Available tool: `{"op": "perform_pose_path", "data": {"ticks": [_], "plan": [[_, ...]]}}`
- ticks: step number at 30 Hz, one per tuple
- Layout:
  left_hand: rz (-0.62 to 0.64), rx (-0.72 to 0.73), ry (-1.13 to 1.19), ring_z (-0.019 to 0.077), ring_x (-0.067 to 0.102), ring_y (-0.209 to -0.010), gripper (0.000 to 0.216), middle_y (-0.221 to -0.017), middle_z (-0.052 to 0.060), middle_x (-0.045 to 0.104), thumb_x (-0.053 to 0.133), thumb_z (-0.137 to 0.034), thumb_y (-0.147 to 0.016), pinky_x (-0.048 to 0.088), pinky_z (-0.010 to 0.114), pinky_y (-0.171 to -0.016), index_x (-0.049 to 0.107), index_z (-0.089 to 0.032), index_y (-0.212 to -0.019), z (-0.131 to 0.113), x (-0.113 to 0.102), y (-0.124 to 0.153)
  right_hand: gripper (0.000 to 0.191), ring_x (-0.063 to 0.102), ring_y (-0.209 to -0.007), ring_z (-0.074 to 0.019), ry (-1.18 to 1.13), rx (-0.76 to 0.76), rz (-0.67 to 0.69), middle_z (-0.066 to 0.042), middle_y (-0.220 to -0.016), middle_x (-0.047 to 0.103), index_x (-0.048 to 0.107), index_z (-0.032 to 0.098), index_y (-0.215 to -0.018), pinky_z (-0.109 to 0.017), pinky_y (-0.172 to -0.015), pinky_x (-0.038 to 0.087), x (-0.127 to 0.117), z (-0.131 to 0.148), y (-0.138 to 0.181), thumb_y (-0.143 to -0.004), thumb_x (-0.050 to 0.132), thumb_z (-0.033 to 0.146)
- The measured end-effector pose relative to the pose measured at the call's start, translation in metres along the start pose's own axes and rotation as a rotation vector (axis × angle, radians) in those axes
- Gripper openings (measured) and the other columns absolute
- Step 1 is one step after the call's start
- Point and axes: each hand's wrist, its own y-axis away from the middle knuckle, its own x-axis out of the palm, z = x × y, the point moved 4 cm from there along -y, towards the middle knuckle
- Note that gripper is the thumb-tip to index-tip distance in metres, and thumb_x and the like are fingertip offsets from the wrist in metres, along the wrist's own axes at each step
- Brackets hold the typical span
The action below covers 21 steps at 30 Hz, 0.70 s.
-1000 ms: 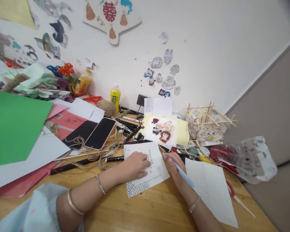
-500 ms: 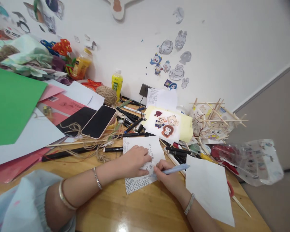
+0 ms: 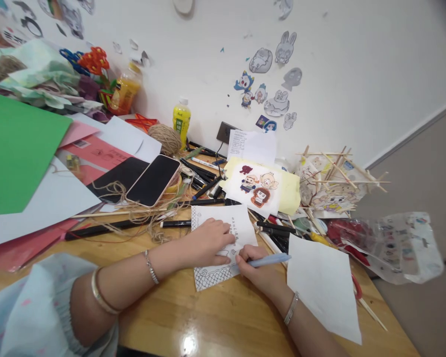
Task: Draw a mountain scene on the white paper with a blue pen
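A small white sheet of paper (image 3: 211, 280) lies on the wooden table, with a crosshatched border along its left and bottom edges and a column of handwritten characters. My left hand (image 3: 211, 244) rests flat on this sheet, fingers spread, covering part of the drawing. At the sheet's lower right, my right hand (image 3: 258, 267) grips a light blue pen (image 3: 271, 260). The pen's tip is hidden behind my fingers. Just beyond the sheet, a white page with colored cartoon figures (image 3: 260, 186) lies on yellow paper (image 3: 292, 193).
Black markers (image 3: 277, 228), a phone (image 3: 154, 179) and twine (image 3: 165, 139) crowd the sheet's far side. A blank sheet (image 3: 323, 287) lies right, beside a stick lantern frame (image 3: 334, 181) and plastic packaging (image 3: 405, 248). Green paper (image 3: 22, 153) is left; bottles (image 3: 181, 119) stand by the wall.
The camera view has shifted slightly, so the table objects sit a little higher in the picture. My hands keep nearly the same pose, left on the paper, right around the pen.
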Motion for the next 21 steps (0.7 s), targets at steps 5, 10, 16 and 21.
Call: {"op": "perform_pose_path", "data": {"ticks": [5, 10, 16, 21], "plan": [[0.004, 0.001, -0.013, 0.0231, 0.058, -0.092, 0.029, -0.096, 0.004, 0.06, 0.066, -0.043, -0.091, 0.046, 0.041, -0.083, 0.062, -0.017, -0.103, 0.0005, 0.0018, -0.0003, 0.035, 0.044, -0.053, -0.0141, 0.0, -0.03, 0.015, 0.004, -0.054, 0.046, 0.037, 0.023, -0.053, -0.026, -0.052, 0.031, 0.0017, -0.001, -0.0004, -0.083, 0.053, 0.033], [0.011, 0.004, -0.017, 0.0243, 0.058, -0.093, 0.03, -0.096, 0.004, 0.06, 0.069, -0.042, -0.089, 0.046, 0.041, -0.083, 0.062, -0.017, -0.103, 0.0003, 0.0018, -0.0007, 0.034, 0.044, -0.055, -0.0142, 0.021, -0.013, 0.009, 0.004, -0.055, 0.046, 0.035, 0.023, -0.055, -0.026, -0.052, 0.03, 0.0022, -0.003, 0.0001, -0.083, 0.052, 0.034], [0.0, 0.004, -0.015, 0.0276, 0.059, -0.093, 0.033, -0.096, 0.007, 0.061, 0.078, -0.039, -0.083, 0.043, 0.039, -0.08, 0.063, -0.017, -0.103, -0.0015, -0.0016, -0.0005, 0.032, 0.042, -0.054, -0.0141, 0.04, -0.016, 0.023, 0.004, -0.055, 0.044, 0.032, 0.024, -0.056, -0.026, -0.052, 0.031, 0.0018, -0.0029, 0.0001, -0.082, 0.049, 0.033], [-0.007, -0.002, -0.015, 0.0273, 0.059, -0.092, 0.033, -0.095, 0.006, 0.061, 0.078, -0.039, -0.082, 0.041, 0.038, -0.08, 0.063, -0.019, -0.104, -0.0025, -0.0038, -0.0003, 0.033, 0.043, -0.055, -0.0142, 0.065, -0.022, 0.007, 0.004, -0.055, 0.046, 0.033, 0.023, -0.056, -0.026, -0.053, 0.031, 0.0007, -0.0031, 0.0016, -0.084, 0.049, 0.033]]}}
